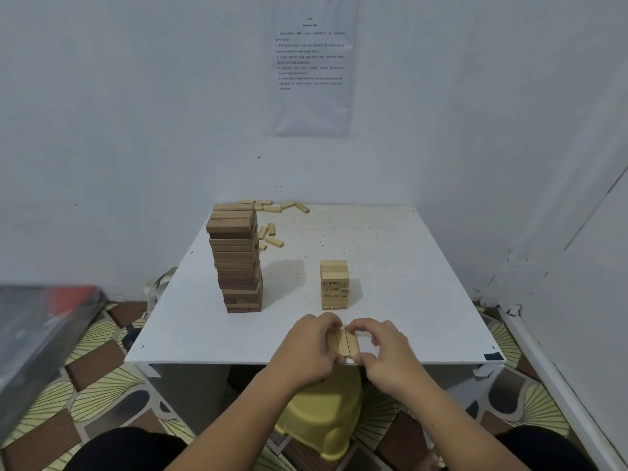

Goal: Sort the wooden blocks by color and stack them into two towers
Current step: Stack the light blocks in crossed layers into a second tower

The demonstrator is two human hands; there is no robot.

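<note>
On the white counter point(407, 266) the dark tower point(238, 263) stands left, the short light tower point(334, 285) right of it. Left hand point(306, 351) and right hand point(384, 351) both pinch a row of light blocks point(343, 343) at the near edge, long axes near-to-far. The light tower lies just beyond, equally near both.

The scene is lit dimly, evenly and coolly; soft shadows are cast rightward on the table point(407, 253) by the dark tower point(238, 263) and the light tower point(334, 285). Edges are bowed by the wide lens; the dark object point(37, 334) at left is smeared; the wall sheet point(311, 79) cannot be read.
</note>
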